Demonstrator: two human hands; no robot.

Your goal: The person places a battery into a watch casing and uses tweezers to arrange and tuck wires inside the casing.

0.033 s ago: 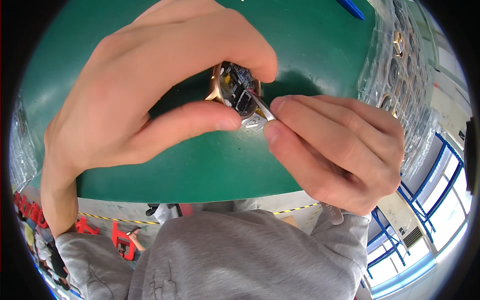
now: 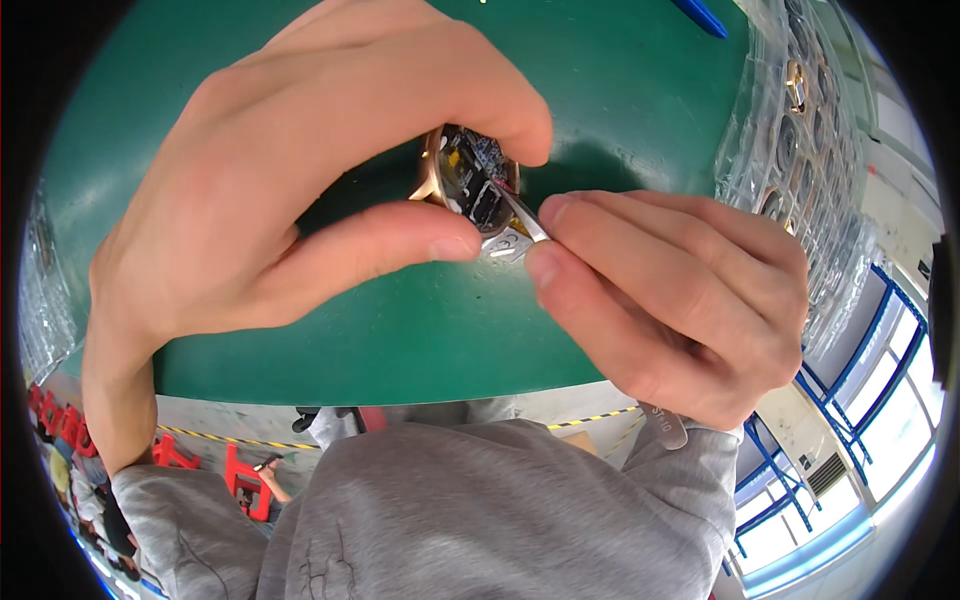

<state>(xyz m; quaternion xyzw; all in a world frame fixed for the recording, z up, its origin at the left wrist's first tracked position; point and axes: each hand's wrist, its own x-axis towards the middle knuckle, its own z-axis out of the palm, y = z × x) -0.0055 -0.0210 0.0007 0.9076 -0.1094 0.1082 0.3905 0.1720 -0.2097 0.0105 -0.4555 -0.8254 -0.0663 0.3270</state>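
Note:
An uncovered watch (image 2: 470, 185) with a gold-coloured case shows dark inner parts, a small circuit board and a bit of yellow. My left hand (image 2: 270, 170) is closed round it, thumb on the near rim and index finger curled over the far right side. In my right hand (image 2: 690, 300) is a pair of metal tweezers (image 2: 523, 215), pinched between thumb and fingers. Their tips reach into the right part of the case, by a tiny reddish spot. A silvery label piece (image 2: 506, 245) sticks out at the case's near edge. What the tips grip is too small to tell.
Under my hands lies a green work surface (image 2: 400, 350). Clear plastic trays (image 2: 800, 150) with round watch parts stand at the right edge; more clear plastic (image 2: 50, 285) lies at the far left. A blue pen-like object (image 2: 702, 17) rests at the top. Red stools (image 2: 245, 482) and people are behind.

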